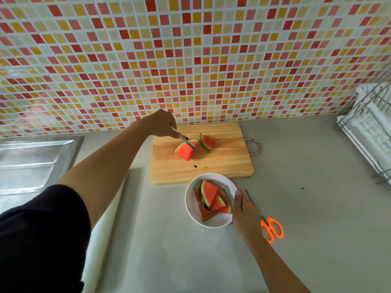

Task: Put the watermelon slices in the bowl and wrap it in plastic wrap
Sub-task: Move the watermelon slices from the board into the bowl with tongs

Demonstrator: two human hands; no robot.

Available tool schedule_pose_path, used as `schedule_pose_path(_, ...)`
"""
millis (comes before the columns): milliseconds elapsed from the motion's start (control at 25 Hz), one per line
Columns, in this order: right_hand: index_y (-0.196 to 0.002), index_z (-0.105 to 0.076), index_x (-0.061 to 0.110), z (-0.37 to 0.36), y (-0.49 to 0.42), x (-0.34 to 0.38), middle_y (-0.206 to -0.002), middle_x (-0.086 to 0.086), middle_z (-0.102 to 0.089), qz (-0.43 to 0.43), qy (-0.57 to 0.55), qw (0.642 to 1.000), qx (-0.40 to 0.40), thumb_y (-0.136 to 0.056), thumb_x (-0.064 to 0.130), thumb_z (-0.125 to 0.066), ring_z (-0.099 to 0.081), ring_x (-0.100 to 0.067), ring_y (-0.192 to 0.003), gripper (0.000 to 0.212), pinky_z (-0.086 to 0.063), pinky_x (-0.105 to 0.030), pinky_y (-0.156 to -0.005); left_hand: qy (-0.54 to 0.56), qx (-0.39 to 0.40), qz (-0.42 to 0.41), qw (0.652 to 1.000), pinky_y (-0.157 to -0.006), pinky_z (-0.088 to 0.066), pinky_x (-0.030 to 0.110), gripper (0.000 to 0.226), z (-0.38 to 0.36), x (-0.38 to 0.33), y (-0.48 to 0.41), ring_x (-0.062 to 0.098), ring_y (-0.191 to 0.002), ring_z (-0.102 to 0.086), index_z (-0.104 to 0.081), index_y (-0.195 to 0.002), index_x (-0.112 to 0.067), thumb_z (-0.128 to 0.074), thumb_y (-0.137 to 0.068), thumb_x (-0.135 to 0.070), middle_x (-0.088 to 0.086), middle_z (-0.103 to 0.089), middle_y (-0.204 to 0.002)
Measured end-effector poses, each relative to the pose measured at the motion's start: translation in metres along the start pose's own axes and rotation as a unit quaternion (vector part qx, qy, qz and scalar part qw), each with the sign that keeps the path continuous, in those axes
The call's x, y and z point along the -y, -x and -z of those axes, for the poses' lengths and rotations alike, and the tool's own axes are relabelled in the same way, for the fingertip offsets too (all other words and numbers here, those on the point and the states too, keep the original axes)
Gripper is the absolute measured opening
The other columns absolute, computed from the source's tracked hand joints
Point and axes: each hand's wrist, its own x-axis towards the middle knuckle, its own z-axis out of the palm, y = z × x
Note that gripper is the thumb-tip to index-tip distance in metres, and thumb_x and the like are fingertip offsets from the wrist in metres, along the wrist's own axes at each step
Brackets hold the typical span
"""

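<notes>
The left hand (164,123) is curled round a pair of metal tongs (184,138), whose tips pinch a watermelon slice (184,152) on the cutting board (222,166). Three slices lie on that board, and one is half hidden behind the tongs. Just in front of the board, the right hand (245,214) grips the rim of one white bowl (190,208), thumb on top, fingers out of sight. The slices inside (209,197) overlap: four, perhaps. In front of the board and to its right, one pair of orange scissors (273,229) has its blades partly behind that hand.
</notes>
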Motion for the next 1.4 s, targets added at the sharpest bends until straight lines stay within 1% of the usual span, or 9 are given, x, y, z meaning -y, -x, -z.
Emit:
schedule_pose_path(120,-0.07,-0.045,0.009,0.0,0.001,0.001,-0.067,-0.023,-0.06,0.011,0.008,1.0,-0.003,-0.098,0.02,-0.033,-0.05,-0.032,-0.059,0.032,-0.029,-0.033,-0.054,-0.002,-0.001,0.001,1.0,-0.06,-0.037,0.023,0.035,0.001,0.0,-0.002,0.013,-0.072,-0.052,-0.07,-0.093,-0.008,-0.069,-0.08,-0.04,-0.002,-0.059,-0.076)
schedule_pose_path(280,-0.071,-0.043,0.009,0.001,0.0,0.0,-0.07,-0.022,-0.061,0.003,0.018,1.0,0.005,-0.098,0.02,-0.032,-0.055,-0.035,-0.063,0.031,-0.021,-0.032,-0.053,0.021,-0.008,0.012,1.0,-0.069,-0.036,0.025,0.041,0.004,0.01,0.0,0.015,-0.083,-0.053,-0.07,-0.102,-0.009,-0.07,-0.079,-0.043,0.0,-0.063,-0.091)
schedule_pose_path(480,-0.073,-0.042,0.011,0.002,0.001,0.002,-0.073,-0.022,-0.062,0.001,0.01,1.0,0.007,-0.098,0.018,-0.034,-0.049,-0.029,-0.062,0.027,-0.017,-0.03,-0.054,0.097,-0.011,0.048,0.994,-0.076,-0.041,0.029,0.04,0.003,0.028,0.006,0.023,-0.093,-0.06,-0.072,-0.103,-0.011,-0.071,-0.078,-0.042,0.007,-0.07,-0.102)
schedule_pose_path(600,-0.073,-0.045,0.011,0.003,0.002,0.003,-0.073,-0.021,-0.062,-0.001,-0.001,1.0,0.004,-0.098,0.02,-0.034,-0.053,-0.032,-0.064,0.029,-0.024,-0.031,-0.056,0.119,-0.009,0.056,0.991,-0.078,-0.041,0.03,0.04,0.001,0.03,0.008,0.024,-0.097,-0.06,-0.071,-0.105,-0.011,-0.071,-0.079,-0.041,0.009,-0.069,-0.105)
schedule_pose_path(880,-0.074,-0.048,0.013,-0.001,0.0,-0.003,-0.065,-0.009,-0.056,-0.006,-0.016,1.0,-0.005,-0.098,0.022,-0.034,-0.051,-0.03,-0.063,0.029,-0.024,-0.031,-0.056,0.153,-0.009,0.038,0.987,-0.085,-0.048,0.036,0.038,0.017,0.022,0.02,0.024,-0.1,-0.059,-0.071,-0.106,-0.009,-0.068,-0.082,-0.038,0.007,-0.067,-0.107)
schedule_pose_path(960,-0.079,-0.052,0.011,-0.002,0.0,-0.004,-0.07,-0.013,-0.06,-0.001,-0.013,1.0,0.007,-0.098,0.024,-0.034,-0.056,-0.032,-0.066,0.029,-0.029,-0.031,-0.056,0.156,-0.011,0.023,0.987,-0.079,-0.049,0.032,0.034,0.028,0.02,0.029,0.022,-0.097,-0.059,-0.072,-0.106,-0.012,-0.066,-0.083,-0.037,0.002,-0.067,-0.106)
schedule_pose_path(1080,-0.074,-0.047,0.012,-0.002,0.0,-0.003,-0.07,-0.019,-0.061,0.01,-0.007,1.0,-0.014,-0.098,0.022,-0.034,-0.055,-0.035,-0.065,0.029,-0.028,-0.032,-0.055,0.171,-0.012,-0.014,0.985,-0.066,-0.042,0.024,0.022,0.042,0.014,0.051,0.009,-0.084,-0.058,-0.073,-0.099,-0.02,-0.066,-0.084,-0.035,-0.013,-0.067,-0.094)
schedule_pose_path(1200,-0.07,-0.044,0.015,-0.001,0.002,-0.001,-0.068,-0.017,-0.06,-0.001,-0.027,1.0,-0.014,-0.098,0.025,-0.034,-0.049,-0.029,-0.061,0.031,-0.029,-0.032,-0.057,0.19,0.025,-0.041,0.981,-0.066,-0.042,0.021,0.012,0.046,0.001,0.076,0.005,-0.087,-0.059,-0.072,-0.091,-0.031,-0.068,-0.082,-0.037,-0.021,-0.066,-0.092)
schedule_pose_path(1400,-0.071,-0.043,0.014,0.003,0.003,0.0,-0.069,-0.016,-0.058,0.002,-0.04,0.999,0.005,-0.098,0.024,-0.032,-0.05,-0.03,-0.064,0.03,-0.032,-0.034,-0.057,0.142,0.104,-0.097,0.98,-0.076,-0.042,0.019,0.019,0.028,-0.039,0.095,0.001,-0.089,-0.06,-0.075,-0.092,-0.032,-0.07,-0.078,-0.045,-0.02,-0.07,-0.09)
